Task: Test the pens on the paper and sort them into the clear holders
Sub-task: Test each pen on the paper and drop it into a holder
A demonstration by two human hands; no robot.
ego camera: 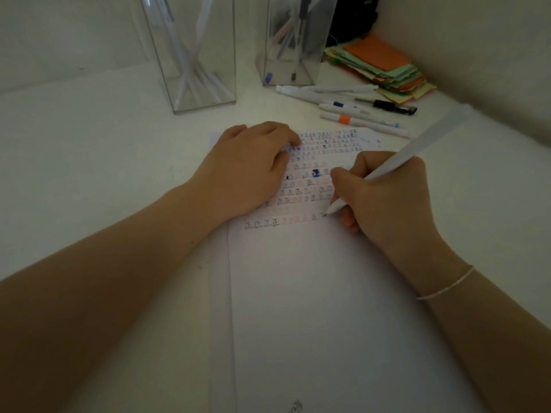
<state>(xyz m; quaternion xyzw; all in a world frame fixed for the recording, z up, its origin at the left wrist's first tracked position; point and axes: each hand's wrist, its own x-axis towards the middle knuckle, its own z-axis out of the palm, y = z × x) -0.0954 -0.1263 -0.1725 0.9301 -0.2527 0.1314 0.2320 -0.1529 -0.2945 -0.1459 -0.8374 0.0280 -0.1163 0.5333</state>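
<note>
So the right hand (384, 198) is pinching a white pen (396, 165), tip down on the paper (313, 293) at the end of the lowest row of test marks. Left hand (253, 168) lies flat and relaxed on the sheet. Two clear holders (196, 55) (293, 40) stand further back on the table (89, 144), with loose pens (354, 108) lying beside the right one.

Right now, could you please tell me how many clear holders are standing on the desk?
2. The left holder stands beyond the left hand, with white pens inside. The right holder stands beside the coloured paper stack, holding mixed pens. Both tops are cropped from view.
</note>
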